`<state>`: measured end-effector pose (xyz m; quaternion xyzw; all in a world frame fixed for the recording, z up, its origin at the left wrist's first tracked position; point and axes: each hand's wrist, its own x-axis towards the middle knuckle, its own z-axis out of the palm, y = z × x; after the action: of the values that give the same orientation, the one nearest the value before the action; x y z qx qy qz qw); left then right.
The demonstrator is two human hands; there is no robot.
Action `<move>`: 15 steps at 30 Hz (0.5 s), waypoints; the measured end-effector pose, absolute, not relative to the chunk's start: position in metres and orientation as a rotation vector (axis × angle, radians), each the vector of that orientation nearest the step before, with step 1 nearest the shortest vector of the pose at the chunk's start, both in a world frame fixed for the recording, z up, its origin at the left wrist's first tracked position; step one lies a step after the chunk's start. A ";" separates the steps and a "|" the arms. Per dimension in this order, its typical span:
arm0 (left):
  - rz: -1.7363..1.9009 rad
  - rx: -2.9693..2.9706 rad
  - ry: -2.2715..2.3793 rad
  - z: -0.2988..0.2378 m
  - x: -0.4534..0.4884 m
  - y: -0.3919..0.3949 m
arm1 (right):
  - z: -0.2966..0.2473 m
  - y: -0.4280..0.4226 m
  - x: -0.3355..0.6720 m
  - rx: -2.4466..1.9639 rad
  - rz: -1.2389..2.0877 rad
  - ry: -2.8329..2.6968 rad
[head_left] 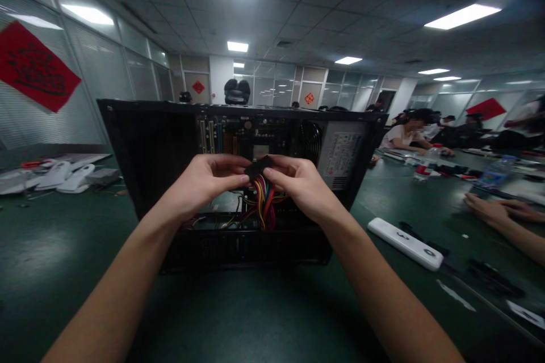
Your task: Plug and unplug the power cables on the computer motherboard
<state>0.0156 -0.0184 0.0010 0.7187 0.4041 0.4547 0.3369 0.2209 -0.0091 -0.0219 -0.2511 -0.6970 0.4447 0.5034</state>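
Pinching one black plug (259, 167) between left hand (208, 178) and right hand (294, 178). Dangling one wire bundle (266, 207) below both, in front of one open computer case (238, 249) with one power box (341, 150) beyond right hand.

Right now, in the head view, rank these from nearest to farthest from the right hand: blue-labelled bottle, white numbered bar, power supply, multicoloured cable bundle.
From the right hand:
1. Multicoloured cable bundle: just below, leftward.
2. Power supply: to the right, inside the computer case.
3. White numbered bar: right, on the green table.
4. Blue-labelled bottle: farther right.
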 end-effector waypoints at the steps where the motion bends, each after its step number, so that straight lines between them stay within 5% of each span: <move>1: 1.189 1.880 1.038 0.000 0.016 -0.017 | -0.022 -0.009 0.221 -0.604 1.072 -1.682; 15: 1.082 2.442 0.989 0.000 0.006 -0.021 | -0.024 -0.010 0.223 -0.552 1.177 -1.770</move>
<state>0.0062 -0.0210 0.0005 0.8482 0.3435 0.3758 0.1460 0.2231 -0.0095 -0.0235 -0.2237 -0.7175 0.4772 0.4554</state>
